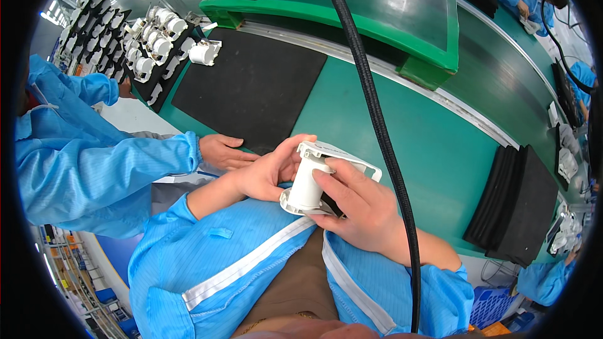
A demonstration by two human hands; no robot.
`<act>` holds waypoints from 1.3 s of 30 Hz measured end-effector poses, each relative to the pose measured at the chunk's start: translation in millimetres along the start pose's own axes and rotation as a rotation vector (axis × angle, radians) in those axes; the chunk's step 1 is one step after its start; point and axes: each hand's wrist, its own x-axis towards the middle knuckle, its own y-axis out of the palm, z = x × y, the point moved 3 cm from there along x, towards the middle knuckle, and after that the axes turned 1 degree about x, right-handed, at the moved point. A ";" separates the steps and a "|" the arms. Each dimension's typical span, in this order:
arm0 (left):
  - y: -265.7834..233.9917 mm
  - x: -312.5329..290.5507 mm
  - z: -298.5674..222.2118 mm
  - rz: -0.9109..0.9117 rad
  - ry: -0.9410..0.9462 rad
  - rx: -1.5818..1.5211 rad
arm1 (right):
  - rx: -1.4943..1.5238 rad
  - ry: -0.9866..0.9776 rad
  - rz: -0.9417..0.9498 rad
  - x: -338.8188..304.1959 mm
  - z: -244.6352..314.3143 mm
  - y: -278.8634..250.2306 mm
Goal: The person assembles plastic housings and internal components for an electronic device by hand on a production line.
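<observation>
Between my two hands, close to my chest, is a white plastic housing (308,182) with a cylinder-shaped body and a flat bracket arm along its upper side. My left hand (274,168) is closed around its left side, the thumb low and the fingers behind it. From the right, my right hand (361,204) grips it, fingertips on the cylinder and at the bracket. A dark gap shows beneath the right fingers; what lies inside cannot be made out. Just left of my left hand, a co-worker's hand (223,152) reaches over the table edge.
A black cable (370,94) hangs across the view, passing beside my right hand. A black mat (251,81) lies on the green table (339,110). Trays of similar white parts (160,41) stand far left. Stacked black mats (512,207) lie right, a green raised shelf (402,37) behind.
</observation>
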 end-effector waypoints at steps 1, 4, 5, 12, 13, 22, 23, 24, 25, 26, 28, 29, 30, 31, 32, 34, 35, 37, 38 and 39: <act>-0.2 -0.5 -0.2 0.014 0.009 0.014 | -0.017 -0.017 0.008 -0.4 0.7 -0.4; 1.0 -0.8 -0.8 -0.002 -0.027 0.013 | -0.038 -0.022 0.033 -0.5 2.8 -2.2; 1.8 -1.4 -1.6 -0.003 -0.025 0.014 | -0.041 -0.008 0.048 -0.6 2.9 -2.3; -1.0 -5.8 -4.8 -0.037 -0.068 0.221 | -0.063 0.002 0.104 -2.5 3.5 -0.2; -0.1 -6.1 -6.0 -0.067 -0.009 0.172 | -0.056 0.005 0.102 -2.4 3.5 -0.2; -2.8 -0.3 -11.8 -0.055 -0.002 0.197 | -0.140 -0.046 0.123 -3.2 1.7 0.9; -2.3 0.9 -13.9 -0.057 -0.001 0.197 | -0.148 -0.073 0.110 -2.7 1.3 1.3; -1.7 2.9 -17.2 -0.047 -0.004 0.232 | -0.148 -0.072 0.109 -3.6 0.3 2.7; -2.2 4.4 -19.4 -0.038 -0.008 0.267 | -0.143 -0.076 0.095 -4.8 -0.5 4.1; -5.9 2.9 -19.8 -0.037 -0.009 0.267 | -0.138 -0.079 0.081 -5.3 -0.8 4.9; -11.5 -3.6 -17.4 -0.006 -0.059 0.384 | -0.148 -0.092 0.084 -6.3 -0.2 4.2; -11.6 -3.5 -18.0 -0.006 -0.060 0.384 | -0.160 -0.106 0.084 -6.7 0.4 3.9; -11.5 -3.4 -20.1 -0.003 -0.046 0.415 | -0.155 -0.104 0.086 -6.0 0.4 3.5; -10.9 -3.6 -21.7 0.001 -0.033 0.447 | -0.158 -0.110 0.087 -5.3 0.8 3.1; -10.4 -3.9 -21.5 -0.001 -0.037 0.445 | -0.160 -0.117 0.087 -4.7 1.2 2.7; -10.4 -5.0 -18.2 -0.022 -0.046 0.421 | -0.174 -0.100 0.096 -4.8 1.7 4.6; -8.7 -4.1 -17.8 -0.019 -0.048 0.422 | -0.188 -0.084 0.107 -4.8 2.0 5.7; -4.8 -2.1 -15.7 -0.072 -0.099 0.240 | -0.195 -0.046 0.128 -4.6 5.1 6.1; -4.0 -2.7 -14.3 -0.071 -0.101 0.239 | -0.203 -0.010 0.152 -4.6 5.7 6.6; -3.9 -2.8 -13.0 -0.079 -0.097 0.228 | -0.202 -0.008 0.152 -4.3 6.0 5.9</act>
